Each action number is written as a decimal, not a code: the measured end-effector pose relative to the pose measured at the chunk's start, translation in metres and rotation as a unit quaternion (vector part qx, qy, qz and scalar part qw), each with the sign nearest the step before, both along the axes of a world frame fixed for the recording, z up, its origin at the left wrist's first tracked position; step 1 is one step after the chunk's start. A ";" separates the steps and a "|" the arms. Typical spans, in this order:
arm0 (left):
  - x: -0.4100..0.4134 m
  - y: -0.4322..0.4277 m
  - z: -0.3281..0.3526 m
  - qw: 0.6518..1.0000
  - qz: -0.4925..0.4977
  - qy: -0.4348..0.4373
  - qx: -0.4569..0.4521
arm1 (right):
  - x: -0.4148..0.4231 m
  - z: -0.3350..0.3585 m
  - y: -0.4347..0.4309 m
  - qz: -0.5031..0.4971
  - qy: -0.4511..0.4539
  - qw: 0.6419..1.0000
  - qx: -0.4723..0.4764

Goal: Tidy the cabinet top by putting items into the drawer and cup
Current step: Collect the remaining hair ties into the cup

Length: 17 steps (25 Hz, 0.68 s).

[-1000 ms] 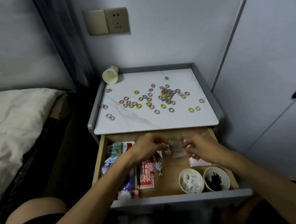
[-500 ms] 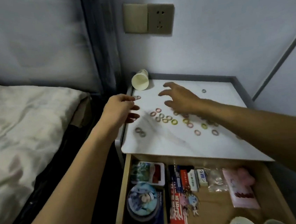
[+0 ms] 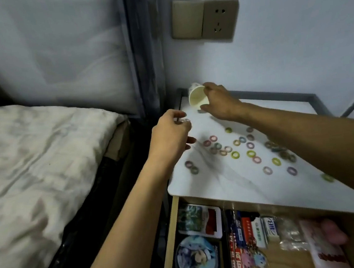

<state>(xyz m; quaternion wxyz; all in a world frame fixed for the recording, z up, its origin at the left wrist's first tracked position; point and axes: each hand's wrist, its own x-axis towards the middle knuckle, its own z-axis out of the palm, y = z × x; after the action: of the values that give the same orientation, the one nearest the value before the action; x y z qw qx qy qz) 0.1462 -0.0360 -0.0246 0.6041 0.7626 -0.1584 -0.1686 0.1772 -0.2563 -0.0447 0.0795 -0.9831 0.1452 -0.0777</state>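
Note:
A pale paper cup (image 3: 197,98) lies tipped at the cabinet top's back left corner, its mouth facing me. My right hand (image 3: 219,103) grips the cup's side. My left hand (image 3: 171,134) hovers at the top's left edge and pinches small rings (image 3: 183,121) between its fingertips. Several coloured rings (image 3: 235,155) lie scattered over the white marble cabinet top (image 3: 221,186). Below it the wooden drawer (image 3: 171,232) stands pulled out, holding cards, small packets and a round badge.
A bed with a pale sheet (image 3: 32,160) lies to the left, with a dark gap between it and the cabinet. A wall socket (image 3: 204,20) sits above. A grey rail (image 3: 277,98) borders the top's back and right sides.
Both hands left the drawer and reached over the cabinet top. My right hand moved to the back left corner and took hold of the cup. My left hand picked up rings at the left edge.

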 end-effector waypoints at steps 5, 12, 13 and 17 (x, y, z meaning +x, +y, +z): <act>-0.034 -0.024 -0.009 0.961 -0.112 -0.202 0.150 | -0.125 0.026 0.021 -0.023 -0.118 0.969 0.216; -0.112 -0.050 -0.013 0.891 -0.237 -0.359 0.147 | -0.268 0.032 0.012 -0.075 -0.070 0.858 0.504; -0.115 -0.049 -0.014 0.898 -0.234 -0.344 0.146 | -0.276 0.025 -0.003 -0.115 -0.084 0.879 0.455; -0.120 -0.055 -0.014 0.934 -0.222 -0.260 0.104 | -0.302 -0.013 -0.074 -0.282 0.057 0.947 0.140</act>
<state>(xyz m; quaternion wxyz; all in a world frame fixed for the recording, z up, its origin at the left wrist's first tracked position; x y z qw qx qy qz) 0.0261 -0.0908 -0.0389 0.4066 0.7839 -0.4562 -0.1099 -0.1244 -0.3302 -0.0572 0.1833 -0.8839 0.4299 -0.0197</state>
